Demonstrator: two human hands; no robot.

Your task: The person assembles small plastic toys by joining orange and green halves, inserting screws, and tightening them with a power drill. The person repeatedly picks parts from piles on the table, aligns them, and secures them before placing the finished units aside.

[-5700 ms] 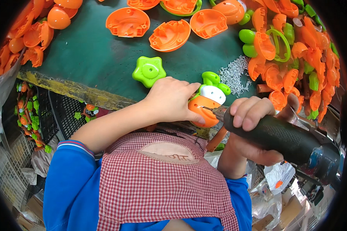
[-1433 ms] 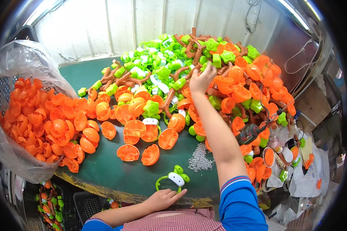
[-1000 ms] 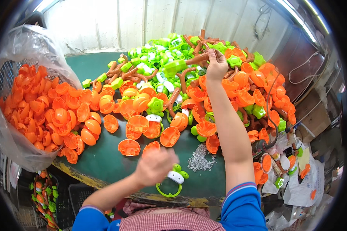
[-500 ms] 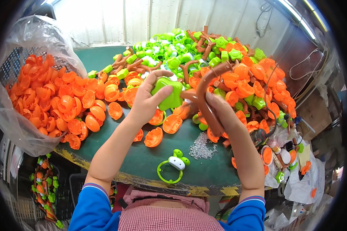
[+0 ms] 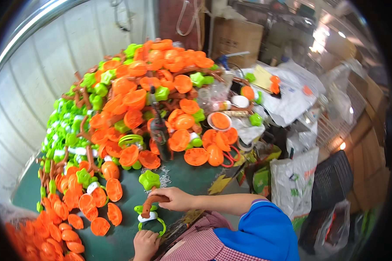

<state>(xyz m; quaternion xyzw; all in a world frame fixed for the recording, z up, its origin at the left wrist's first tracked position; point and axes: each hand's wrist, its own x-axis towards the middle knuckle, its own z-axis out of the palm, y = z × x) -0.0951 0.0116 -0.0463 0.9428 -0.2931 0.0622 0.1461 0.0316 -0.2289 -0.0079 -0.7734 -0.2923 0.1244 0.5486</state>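
My right hand (image 5: pixel 175 200) is closed on a brown plastic branch (image 5: pixel 153 201). A green star-shaped cap (image 5: pixel 150 179) sits at the branch's far end. The branch's near end is over a toy part with a white middle (image 5: pixel 148 217) and a green ring (image 5: pixel 163 228); whether they touch is unclear. Right below that ring, my left hand (image 5: pixel 146 244) has its fingers curled and pressed together, and what they may hold is hidden. Beyond the hands, a dark power screwdriver (image 5: pixel 160 135) with a cord stands out against the pile.
Orange half shells (image 5: pixel 135 99) heap up with branches and green caps. Green and white ring parts (image 5: pixel 65 126) lie far left. A white round lid (image 5: pixel 240 101) and red-handled scissors (image 5: pixel 232 157) are at the right table end. A white bag (image 5: pixel 294 182) and cartons (image 5: pixel 236 42) stand beyond.
The view has swung to the right. My left hand has let go of the green cap and come down beside the ring part. My right hand has brought the branch, cap attached, down over it.
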